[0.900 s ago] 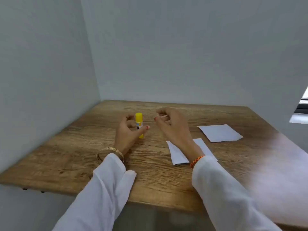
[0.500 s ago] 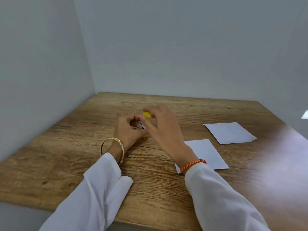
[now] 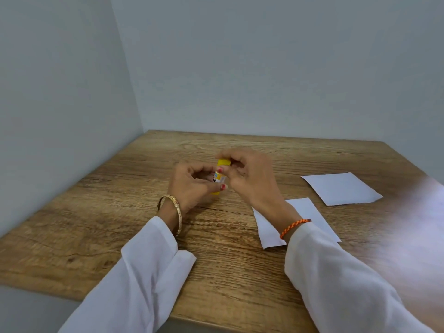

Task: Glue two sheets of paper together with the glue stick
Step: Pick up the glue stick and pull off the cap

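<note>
Tabletop [image 3: 120,236]: two paper sheets [image 3: 341,188] lie right, untouched. Left hand [image 3: 192,186] grips the upright glue stick [image 3: 219,176] at centre. Right hand [image 3: 249,174], apart a moment ago, now pinches its cap; uncapping appears underway.

Both hands [image 3: 225,179] on upright yellow glue stick [image 3: 220,175] above table [image 3: 120,212].

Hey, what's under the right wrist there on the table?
A white paper sheet lies flat on the wooden table, partly beneath the right wrist and sleeve. Its far and near edges show; the strip under the arm is covered, so anything there cannot be seen.
</note>
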